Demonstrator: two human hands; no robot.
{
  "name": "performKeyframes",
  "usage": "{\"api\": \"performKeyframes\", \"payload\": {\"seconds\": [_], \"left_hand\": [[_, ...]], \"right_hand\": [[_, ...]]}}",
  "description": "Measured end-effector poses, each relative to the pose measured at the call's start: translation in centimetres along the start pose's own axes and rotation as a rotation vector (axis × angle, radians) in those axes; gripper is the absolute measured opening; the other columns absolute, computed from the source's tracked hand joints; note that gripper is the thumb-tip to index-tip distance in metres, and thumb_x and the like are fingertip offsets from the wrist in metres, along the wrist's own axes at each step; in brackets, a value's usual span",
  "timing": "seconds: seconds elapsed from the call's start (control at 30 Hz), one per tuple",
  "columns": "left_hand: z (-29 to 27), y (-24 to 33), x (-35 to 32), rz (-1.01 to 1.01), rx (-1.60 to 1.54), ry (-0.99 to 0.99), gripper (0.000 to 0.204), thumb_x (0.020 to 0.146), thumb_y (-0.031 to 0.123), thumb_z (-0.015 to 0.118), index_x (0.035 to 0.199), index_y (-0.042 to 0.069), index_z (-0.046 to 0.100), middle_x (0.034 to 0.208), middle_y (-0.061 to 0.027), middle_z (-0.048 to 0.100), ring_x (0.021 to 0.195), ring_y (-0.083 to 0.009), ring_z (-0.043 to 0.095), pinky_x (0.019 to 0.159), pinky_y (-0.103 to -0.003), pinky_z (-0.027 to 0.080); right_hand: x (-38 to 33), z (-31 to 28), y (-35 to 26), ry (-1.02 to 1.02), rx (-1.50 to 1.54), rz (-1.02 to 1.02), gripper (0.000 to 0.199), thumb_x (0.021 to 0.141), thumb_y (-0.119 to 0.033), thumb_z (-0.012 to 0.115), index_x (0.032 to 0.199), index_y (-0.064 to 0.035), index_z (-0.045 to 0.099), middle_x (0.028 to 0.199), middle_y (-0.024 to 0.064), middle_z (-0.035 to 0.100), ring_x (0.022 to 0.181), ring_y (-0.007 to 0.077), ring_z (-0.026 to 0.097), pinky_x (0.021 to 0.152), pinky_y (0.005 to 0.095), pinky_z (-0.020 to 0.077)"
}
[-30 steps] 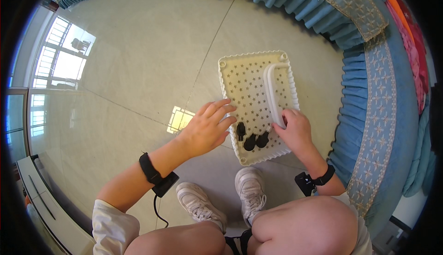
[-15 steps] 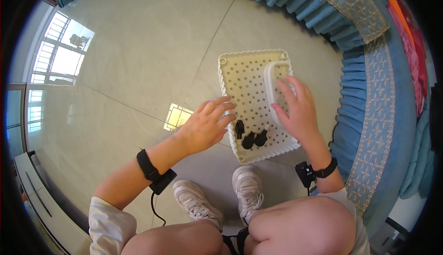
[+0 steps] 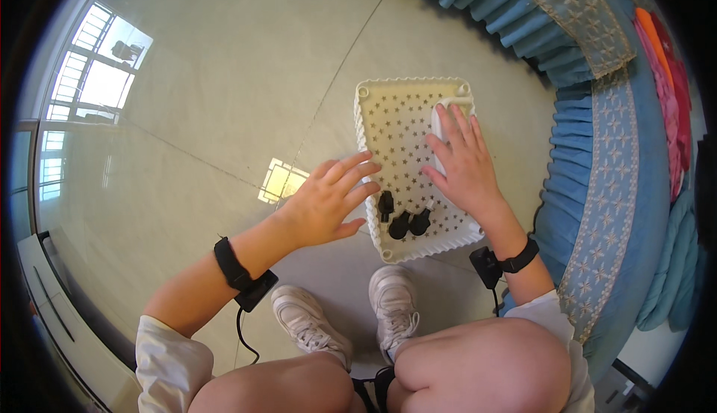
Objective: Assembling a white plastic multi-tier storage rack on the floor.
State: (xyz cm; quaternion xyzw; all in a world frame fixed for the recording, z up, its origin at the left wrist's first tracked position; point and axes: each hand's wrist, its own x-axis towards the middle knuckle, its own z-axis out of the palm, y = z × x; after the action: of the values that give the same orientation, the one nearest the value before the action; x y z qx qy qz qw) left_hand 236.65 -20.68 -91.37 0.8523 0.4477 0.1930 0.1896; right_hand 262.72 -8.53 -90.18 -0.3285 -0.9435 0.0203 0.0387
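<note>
A cream-white tray [image 3: 403, 125] with a wavy rim and star-shaped holes lies on the floor in front of my feet. My left hand [image 3: 328, 196] is at its left rim, fingers spread and holding nothing; whether the fingertips touch the rim I cannot tell. Palm down, my right hand [image 3: 464, 160] lies over a white rounded, frame-like piece [image 3: 438, 122] along the tray's right side and hides most of it. Its fingers are stretched out and apart. Near the tray's front left lie several small black pieces [image 3: 399, 225], one of them a black clip-like piece [image 3: 385, 205].
A bed with a pleated blue skirt [image 3: 571, 151] curves along the right and far side. My white shoes [image 3: 394, 305] stand just before the tray. A white drawer cabinet [image 3: 56, 312] is at the left, and glossy tiled floor [image 3: 224, 84] spreads out beyond.
My right hand has moved left and flattened over the white rounded piece, covering more of it. My left hand stays by the left rim, its thumb now lower and farther from the fingers.
</note>
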Motion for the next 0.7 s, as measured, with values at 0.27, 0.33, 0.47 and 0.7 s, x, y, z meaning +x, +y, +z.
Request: {"api": "performKeyframes", "payload": {"seconds": [0.27,0.33,0.47,0.7], "left_hand": [[0.2,-0.1,0.0,-0.012,0.004,-0.044,0.062,0.072,0.023,0.078,0.126,0.007,0.053,0.144,-0.0124,0.044,0.141,-0.0322,0.036,0.105,-0.046,0.040],[0.2,0.0,0.1,-0.013,0.002,-0.039,0.062,0.072,0.023,0.078,0.126,0.007,0.053,0.144,-0.0125,0.044,0.141,-0.0323,0.036,0.105,-0.046,0.040],[0.4,0.1,0.0,-0.016,-0.004,-0.026,0.062,0.071,0.021,0.078,0.126,0.007,0.053,0.143,-0.0125,0.045,0.141,-0.0323,0.035,0.104,-0.045,0.041],[0.4,0.1,0.0,-0.025,-0.022,-0.019,0.059,0.071,0.017,0.078,0.124,0.009,0.053,0.144,-0.0115,0.044,0.142,-0.0329,0.035,0.102,-0.047,0.042]], "right_hand": [[-2.6,-2.5,-1.4,-0.232,0.385,-0.225,0.046,0.072,-0.019,0.081,0.113,-0.0092,0.063,0.119,0.0083,0.056,0.116,0.0278,0.053,0.098,0.0430,0.0425],[-3.6,-2.4,-2.0,-0.263,0.367,-0.212,0.052,0.069,-0.017,0.082,0.117,-0.0106,0.063,0.116,0.0082,0.057,0.111,0.0277,0.054,0.095,0.0423,0.0436],[-4.8,-0.6,-3.1,-0.233,0.153,-0.255,0.061,0.065,-0.015,0.082,0.122,-0.0138,0.062,0.111,0.0073,0.058,0.104,0.0260,0.057,0.089,0.0392,0.0453],[-4.6,-0.4,-3.5,-0.209,0.149,-0.364,0.049,0.065,-0.012,0.075,0.113,-0.0133,0.064,0.103,0.0070,0.057,0.098,0.0251,0.057,0.085,0.0369,0.0451]]}}
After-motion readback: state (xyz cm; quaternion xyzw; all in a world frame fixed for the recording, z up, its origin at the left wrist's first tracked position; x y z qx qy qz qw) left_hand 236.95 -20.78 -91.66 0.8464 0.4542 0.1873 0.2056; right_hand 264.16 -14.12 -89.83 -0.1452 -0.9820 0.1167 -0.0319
